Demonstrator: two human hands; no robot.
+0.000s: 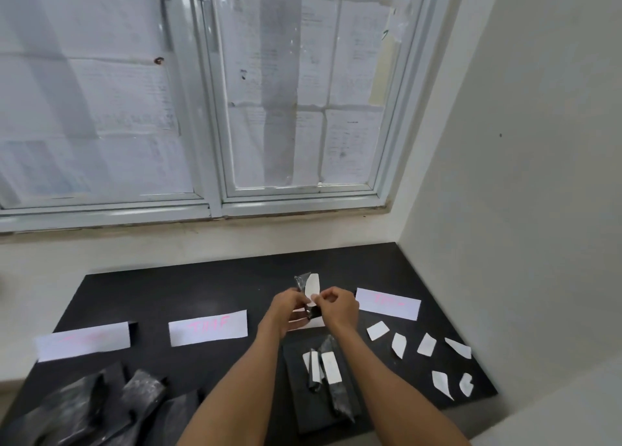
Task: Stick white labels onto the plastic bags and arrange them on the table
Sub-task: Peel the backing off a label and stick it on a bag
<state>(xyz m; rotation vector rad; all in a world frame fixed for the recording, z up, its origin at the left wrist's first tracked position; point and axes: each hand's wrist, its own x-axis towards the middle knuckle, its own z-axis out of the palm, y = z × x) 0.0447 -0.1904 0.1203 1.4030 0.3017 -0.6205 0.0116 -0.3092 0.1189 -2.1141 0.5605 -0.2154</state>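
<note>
Above the middle of the black table (202,290), my left hand (286,307) grips a narrow dark plastic bag (300,281) that stands upright. A white label (312,285) lies against the bag's upper part, and my right hand (340,306) pinches the label's lower edge with finger and thumb. Two labelled bags (328,370) lie side by side on a black mat (296,398) just below my hands. Several loose white labels (399,344) are spread on the table to the right.
Three white paper strips with pink writing lie across the table: (82,341), (208,327), (388,303). A pile of dark plastic bags (87,405) sits at the front left. A wall rises at the right, and a paper-covered window stands behind the table.
</note>
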